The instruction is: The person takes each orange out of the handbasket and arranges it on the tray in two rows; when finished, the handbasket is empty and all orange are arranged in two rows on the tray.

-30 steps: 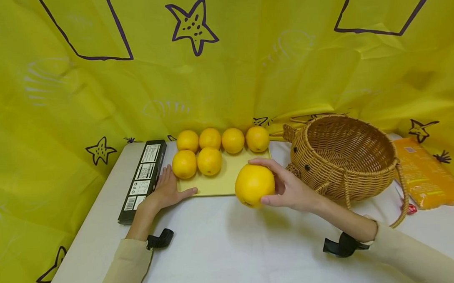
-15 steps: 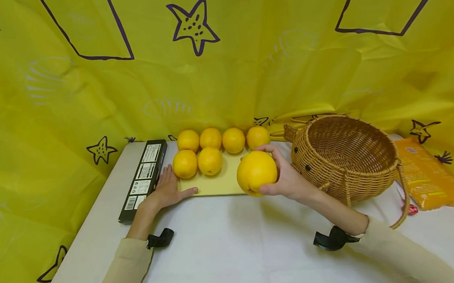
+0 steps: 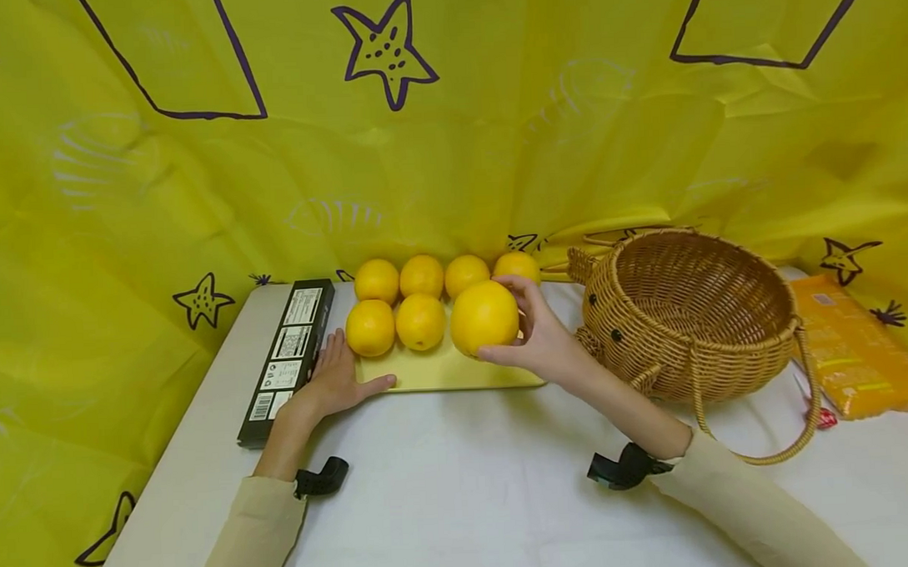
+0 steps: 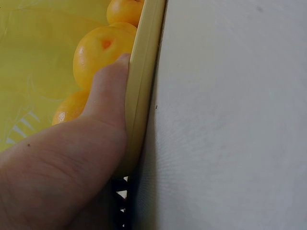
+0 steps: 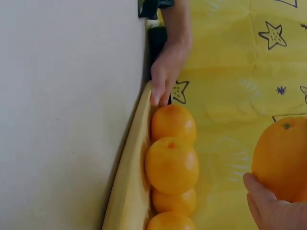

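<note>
My right hand (image 3: 540, 332) grips an orange (image 3: 485, 318) between thumb and fingers, held over the right part of the yellow tray (image 3: 442, 374). In the right wrist view that orange (image 5: 283, 158) stands apart from the tray's row. Four places aside, several oranges sit on the tray: a back row with an orange (image 3: 376, 281) at its left end, and two in front, one being the orange (image 3: 421, 322) beside the held one. My left hand (image 3: 336, 381) rests at the tray's left end with straight fingers, its thumb (image 4: 108, 91) over the near rim.
A long black box (image 3: 286, 364) lies left of the tray, along my left hand. To the right stands a wicker basket (image 3: 735, 365) with an animal face and a looped handle. Behind it lies an orange packet (image 3: 862, 353). A yellow patterned cloth (image 3: 449, 150) hangs at the back.
My right hand has carried the orange away from me and, lastly, to the left, from the tray's near edge to over the tray. The left hand has stayed in place.
</note>
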Action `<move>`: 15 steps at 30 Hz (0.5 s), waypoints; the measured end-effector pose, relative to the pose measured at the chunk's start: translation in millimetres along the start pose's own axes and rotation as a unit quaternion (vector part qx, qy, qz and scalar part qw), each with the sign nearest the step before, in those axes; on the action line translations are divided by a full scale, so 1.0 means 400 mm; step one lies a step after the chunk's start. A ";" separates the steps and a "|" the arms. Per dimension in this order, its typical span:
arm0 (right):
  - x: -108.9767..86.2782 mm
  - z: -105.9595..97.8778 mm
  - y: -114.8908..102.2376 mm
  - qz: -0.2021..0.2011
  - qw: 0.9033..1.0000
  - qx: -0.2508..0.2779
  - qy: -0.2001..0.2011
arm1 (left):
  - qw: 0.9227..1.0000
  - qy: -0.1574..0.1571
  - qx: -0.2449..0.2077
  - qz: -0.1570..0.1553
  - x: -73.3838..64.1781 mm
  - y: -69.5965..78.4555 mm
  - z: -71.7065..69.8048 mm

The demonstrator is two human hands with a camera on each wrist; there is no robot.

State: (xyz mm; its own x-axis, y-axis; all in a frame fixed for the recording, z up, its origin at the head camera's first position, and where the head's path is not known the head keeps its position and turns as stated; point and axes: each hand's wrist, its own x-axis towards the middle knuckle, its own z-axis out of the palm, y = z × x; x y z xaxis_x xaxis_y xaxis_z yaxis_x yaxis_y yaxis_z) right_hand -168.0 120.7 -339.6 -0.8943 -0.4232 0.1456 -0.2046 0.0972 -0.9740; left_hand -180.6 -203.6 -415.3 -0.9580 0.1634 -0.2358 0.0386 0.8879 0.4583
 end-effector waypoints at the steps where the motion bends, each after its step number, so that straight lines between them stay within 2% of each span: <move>1: 0.011 0.003 0.004 0.003 1.000 -0.002 0.008 | 1.000 0.001 -0.002 0.000 -0.001 0.000 0.000; 6: 0.055 0.014 0.031 0.012 0.999 0.009 0.049 | 1.000 0.001 -0.005 0.000 -0.006 -0.003 0.005; 9: 0.074 0.015 0.052 0.023 0.998 0.012 0.056 | 1.000 0.002 -0.004 0.001 -0.006 -0.005 0.005; 15: 0.106 0.017 0.108 0.053 0.996 -0.057 0.042 | 1.000 0.005 0.002 0.002 -0.002 -0.007 0.001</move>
State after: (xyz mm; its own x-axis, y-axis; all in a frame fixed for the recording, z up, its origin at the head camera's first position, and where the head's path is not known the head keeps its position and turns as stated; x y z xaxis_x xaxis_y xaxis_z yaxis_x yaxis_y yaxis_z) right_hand -212.2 100.9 -376.4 -0.9423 -0.3290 0.0611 -0.1467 0.2421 -0.9591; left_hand -179.9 -206.1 -416.8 -0.9608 0.1618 -0.2252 0.0430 0.8892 0.4556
